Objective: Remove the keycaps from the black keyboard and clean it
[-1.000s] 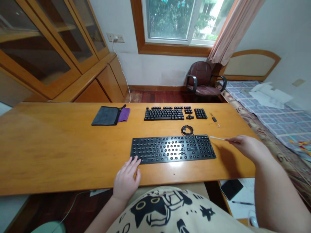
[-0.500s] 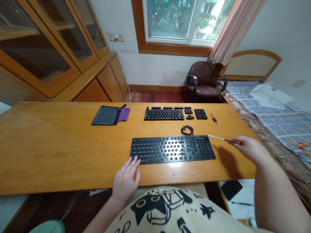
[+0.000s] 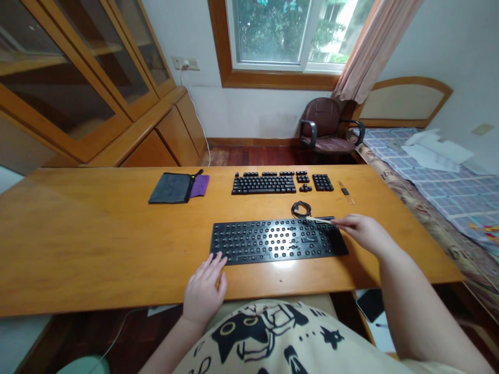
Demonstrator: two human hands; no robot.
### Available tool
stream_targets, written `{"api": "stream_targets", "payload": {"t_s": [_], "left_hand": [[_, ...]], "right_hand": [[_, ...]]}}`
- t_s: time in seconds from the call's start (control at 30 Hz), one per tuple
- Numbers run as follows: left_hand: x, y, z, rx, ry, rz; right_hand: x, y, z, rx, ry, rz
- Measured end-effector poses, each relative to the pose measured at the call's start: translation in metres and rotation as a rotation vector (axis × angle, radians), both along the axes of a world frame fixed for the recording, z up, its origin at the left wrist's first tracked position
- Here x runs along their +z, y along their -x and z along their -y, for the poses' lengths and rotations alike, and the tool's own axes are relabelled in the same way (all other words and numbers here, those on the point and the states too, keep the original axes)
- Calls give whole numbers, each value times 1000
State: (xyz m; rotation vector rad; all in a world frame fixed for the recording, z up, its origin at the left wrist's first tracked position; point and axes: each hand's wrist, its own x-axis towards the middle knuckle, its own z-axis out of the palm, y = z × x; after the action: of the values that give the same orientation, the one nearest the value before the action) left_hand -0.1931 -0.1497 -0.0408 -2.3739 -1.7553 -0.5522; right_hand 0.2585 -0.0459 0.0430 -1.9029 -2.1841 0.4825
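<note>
A black keyboard base (image 3: 249,241) with its keycaps off lies on the wooden desk in front of me, small switch stems showing in rows. My left hand (image 3: 205,285) rests at its near left corner, fingers stretched out and fingertips on its edge. In my right hand (image 3: 362,231) is a slender pale stick (image 3: 322,220), pinched near one end. Its free end points left over the base's far right edge; whether it touches is too small to tell. A coiled black cable (image 3: 301,209) lies just behind the base.
Black keycaps (image 3: 264,184) sit grouped in keyboard order farther back, beside a number-pad group (image 3: 323,182) and a small wire tool (image 3: 345,191). A grey pouch (image 3: 171,188) with purple cloth (image 3: 200,185) lies left. Below the desk's right edge, a phone (image 3: 370,305) lies in a drawer.
My right hand has moved left with the pale stick, from beside the base's far right corner to over its far edge. My left hand stays on the near left corner.
</note>
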Motion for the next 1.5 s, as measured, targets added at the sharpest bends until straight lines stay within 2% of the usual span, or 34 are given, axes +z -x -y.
{"api": "stream_targets", "payload": {"t_s": [0.1,0.17,0.3,0.37,0.5,0.53,0.63,0.77,0.8,0.9,0.93,1.03,1.07,1.17,1.23,1.4,1.5], "left_hand": [[-1,0,0,0,-4,1],[-2,0,1,3,-1,8],[-1,-1,1,8,4,19],[0,-1,0,9,5,19],[0,0,0,8,9,14],[0,0,0,7,10,12],[-1,0,0,5,14,10],[-1,0,1,8,9,8],[-1,0,1,7,7,5],[0,0,0,6,7,-7],[0,0,0,7,7,-10],[-1,0,0,8,7,-14],[-1,0,0,7,6,-15],[0,0,1,15,6,-15],[-1,-1,1,20,13,-13],[-1,0,0,4,23,2],[-1,0,1,9,21,11]], "right_hand": [[-17,30,0,86,-38,25],[-21,28,1,69,-26,57],[-5,-6,5,-193,-77,277],[3,-16,6,-251,-112,265],[-1,-9,8,13,24,16],[-5,-5,8,23,40,15],[-19,1,10,-93,-39,70],[-28,3,17,29,2,-44],[-28,3,19,8,-8,-26],[-25,3,23,-179,-128,90],[-25,3,24,-162,-127,82],[-25,4,24,75,-4,-28],[-26,4,24,105,8,-28],[-24,3,23,-33,-125,75],[-20,0,21,-44,-157,60],[-13,0,8,110,50,-93],[-18,6,-3,62,59,-88]]}}
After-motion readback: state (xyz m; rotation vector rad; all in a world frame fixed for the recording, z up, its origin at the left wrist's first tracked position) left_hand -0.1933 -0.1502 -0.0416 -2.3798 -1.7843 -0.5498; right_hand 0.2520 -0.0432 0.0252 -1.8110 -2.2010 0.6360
